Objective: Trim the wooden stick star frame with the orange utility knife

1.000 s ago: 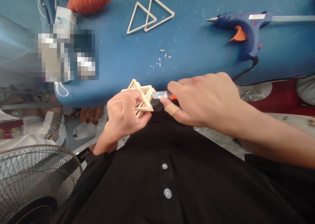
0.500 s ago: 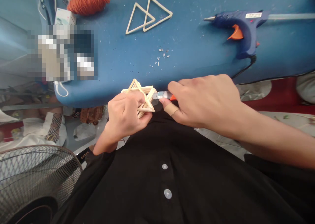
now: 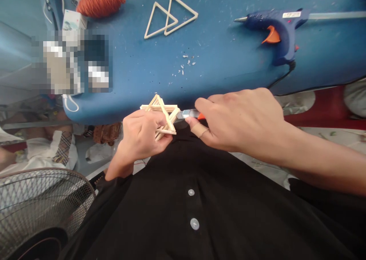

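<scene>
My left hand (image 3: 141, 136) is closed around a small star-shaped frame of pale wooden sticks (image 3: 161, 115), held just below the near edge of the blue table (image 3: 137, 73). My right hand (image 3: 237, 119) grips a utility knife (image 3: 190, 114) with an orange slider, its blade tip touching the right side of the stick frame. A bandage wraps the thumb of my right hand. Both hands hover over my black buttoned shirt.
On the table lie two overlapping stick triangles (image 3: 168, 18), a blue glue gun (image 3: 276, 27) with an orange trigger, an orange ball of yarn (image 3: 100, 2), a small white box (image 3: 74, 21) and wood shavings (image 3: 185, 61). A fan grille (image 3: 40, 206) is at lower left.
The stick frame has turned slightly in my left hand and both hands have shifted a little; the knife stays against the frame.
</scene>
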{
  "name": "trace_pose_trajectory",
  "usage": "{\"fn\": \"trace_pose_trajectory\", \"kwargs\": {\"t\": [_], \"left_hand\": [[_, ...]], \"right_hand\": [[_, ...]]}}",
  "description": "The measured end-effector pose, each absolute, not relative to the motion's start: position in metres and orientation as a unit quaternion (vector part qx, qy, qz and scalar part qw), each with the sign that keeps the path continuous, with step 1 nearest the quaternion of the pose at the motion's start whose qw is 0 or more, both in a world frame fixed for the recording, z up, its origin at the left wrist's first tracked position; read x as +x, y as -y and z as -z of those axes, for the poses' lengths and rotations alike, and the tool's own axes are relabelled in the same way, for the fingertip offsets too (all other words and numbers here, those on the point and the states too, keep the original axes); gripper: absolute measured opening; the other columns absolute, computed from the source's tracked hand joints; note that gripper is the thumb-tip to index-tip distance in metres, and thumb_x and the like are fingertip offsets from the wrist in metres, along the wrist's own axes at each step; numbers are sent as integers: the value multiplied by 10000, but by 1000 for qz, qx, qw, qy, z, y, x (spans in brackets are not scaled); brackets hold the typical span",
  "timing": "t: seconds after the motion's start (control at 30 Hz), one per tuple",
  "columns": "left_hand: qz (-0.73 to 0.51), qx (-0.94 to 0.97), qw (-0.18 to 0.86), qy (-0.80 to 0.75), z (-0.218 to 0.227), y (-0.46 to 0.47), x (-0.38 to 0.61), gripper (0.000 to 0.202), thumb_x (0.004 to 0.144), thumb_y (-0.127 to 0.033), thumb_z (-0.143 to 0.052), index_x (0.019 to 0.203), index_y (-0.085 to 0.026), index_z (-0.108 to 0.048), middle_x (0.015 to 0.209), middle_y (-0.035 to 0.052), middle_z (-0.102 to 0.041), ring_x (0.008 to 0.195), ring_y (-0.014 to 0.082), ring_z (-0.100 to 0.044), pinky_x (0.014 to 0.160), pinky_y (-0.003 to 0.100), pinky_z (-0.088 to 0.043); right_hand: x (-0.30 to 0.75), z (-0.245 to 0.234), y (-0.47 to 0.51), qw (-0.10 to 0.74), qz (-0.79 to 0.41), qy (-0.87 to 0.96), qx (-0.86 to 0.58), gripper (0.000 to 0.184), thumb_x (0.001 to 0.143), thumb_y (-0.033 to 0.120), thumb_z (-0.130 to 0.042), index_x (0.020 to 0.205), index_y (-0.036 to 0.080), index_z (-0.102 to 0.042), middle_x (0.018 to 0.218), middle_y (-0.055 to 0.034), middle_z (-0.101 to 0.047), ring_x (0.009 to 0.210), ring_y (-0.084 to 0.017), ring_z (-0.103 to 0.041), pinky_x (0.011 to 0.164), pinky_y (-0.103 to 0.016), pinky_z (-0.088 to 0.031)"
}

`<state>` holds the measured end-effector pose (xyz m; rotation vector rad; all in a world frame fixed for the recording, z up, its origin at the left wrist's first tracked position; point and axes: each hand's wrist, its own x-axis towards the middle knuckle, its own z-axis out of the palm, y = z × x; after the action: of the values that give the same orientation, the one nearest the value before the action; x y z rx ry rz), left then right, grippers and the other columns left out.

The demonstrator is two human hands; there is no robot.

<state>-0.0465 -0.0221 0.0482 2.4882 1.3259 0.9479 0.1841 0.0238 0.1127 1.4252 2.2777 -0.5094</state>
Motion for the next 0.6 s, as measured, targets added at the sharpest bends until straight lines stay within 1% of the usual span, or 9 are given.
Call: {"fn": "trace_pose_trajectory", "kwargs": {"t": [0.07, 0.13, 0.23, 0.33, 0.5, 0.6], "left_hand": [[-318, 835, 88, -441, -49, 22, -48, 337, 786, -175, -727, 752, -286, -410, 510, -103, -405, 463, 133, -467, 577, 308, -513], [-322, 837, 88, -434, -49, 22, -49, 339, 783, -168, -741, 746, -284, -425, 509, -102, -408, 457, 130, -448, 570, 311, -499], [-321, 832, 109, -438, -49, 21, -51, 348, 763, -157, -755, 747, -279, -430, 522, -100, -432, 481, 135, -495, 592, 310, -506], [-332, 828, 123, -436, -49, 20, -53, 369, 741, -152, -754, 744, -277, -407, 533, -100, -439, 511, 139, -542, 618, 303, -530], [-349, 832, 109, -418, -47, 18, -56, 376, 721, -140, -766, 760, -281, -419, 545, -103, -434, 496, 128, -519, 570, 297, -521], [-365, 825, 112, -416, -44, 18, -57, 397, 707, -141, -765, 769, -284, -400, 558, -101, -421, 553, 141, -582, 571, 292, -520]], "right_hand": [[185, -113, -24, 200, 182, -817, 509, 563, 1092, 524, -389, 1157, 220, -858, 977, -176, -863, 759, -303, -724, 686, -380, -259], [185, -112, -24, 197, 180, -820, 507, 548, 1090, 525, -407, 1141, 211, -853, 953, -178, -854, 737, -300, -713, 680, -380, -242], [186, -109, -24, 179, 172, -824, 510, 513, 1073, 530, -460, 1095, 200, -852, 883, -174, -829, 690, -287, -680, 679, -380, -220], [188, -103, -22, 129, 164, -833, 513, 458, 1049, 530, -524, 1006, 205, -844, 803, -153, -798, 645, -258, -630, 687, -379, -207], [196, -92, -20, 44, 160, -843, 512, 398, 1016, 530, -597, 860, 216, -787, 701, -113, -729, 608, -212, -556, 702, -381, -183], [198, -88, -18, 11, 177, -837, 517, 417, 1015, 557, -615, 819, 219, -761, 679, -104, -704, 629, -214, -567, 711, -383, -185]]}}
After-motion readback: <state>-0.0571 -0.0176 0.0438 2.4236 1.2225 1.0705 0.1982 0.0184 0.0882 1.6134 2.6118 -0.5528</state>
